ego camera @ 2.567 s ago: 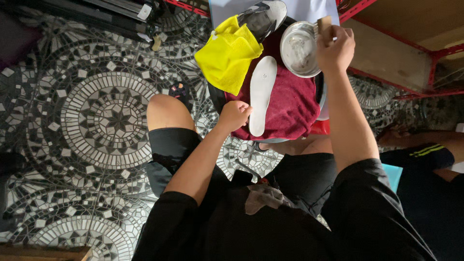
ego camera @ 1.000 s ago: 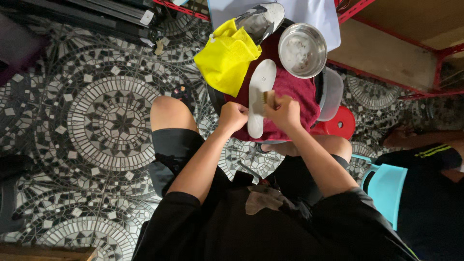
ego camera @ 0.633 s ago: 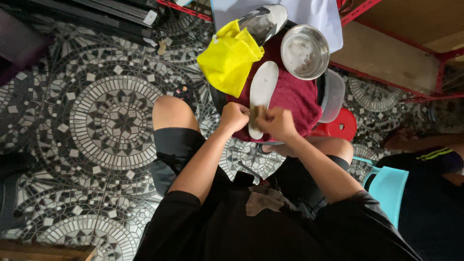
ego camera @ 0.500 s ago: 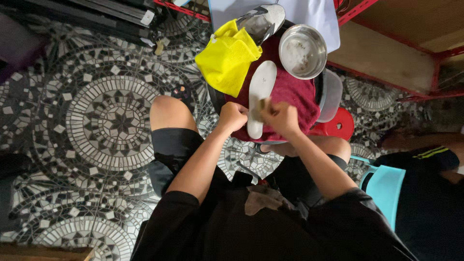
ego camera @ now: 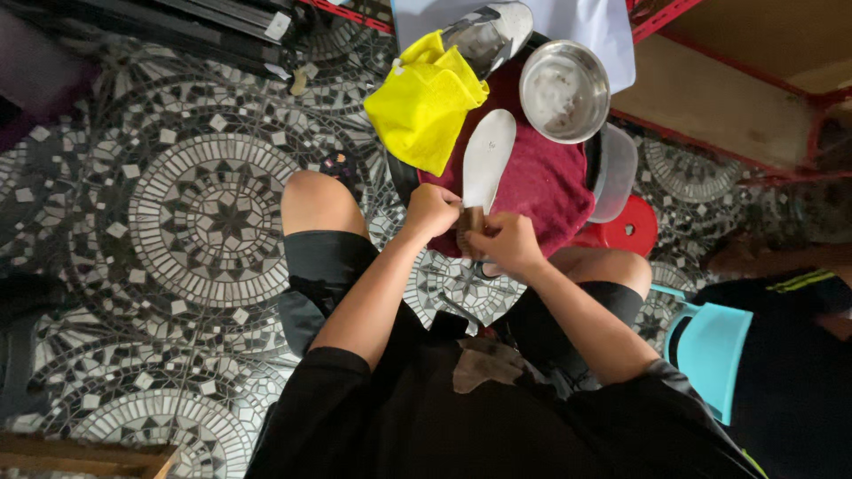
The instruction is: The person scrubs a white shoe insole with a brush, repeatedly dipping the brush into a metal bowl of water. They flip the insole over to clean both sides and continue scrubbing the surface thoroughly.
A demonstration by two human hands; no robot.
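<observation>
Over patterned mosaic floor (ego camera: 204,213), on a maroon towel (ego camera: 541,182): white insole (ego camera: 488,160) pinned by closed left hand (ego camera: 432,210), brush (ego camera: 469,232) gripped in right hand (ego camera: 506,244), steel bowl (ego camera: 564,90) far right.

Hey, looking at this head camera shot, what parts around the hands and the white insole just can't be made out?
- Brown tool: mostly covered by the left hand and right hand; its kind is unclear.
- White insole: its near end is hidden behind the hands.
- Metal bowl: its contents are too blurred to tell.
- Shoe: cut off by the top edge.
</observation>
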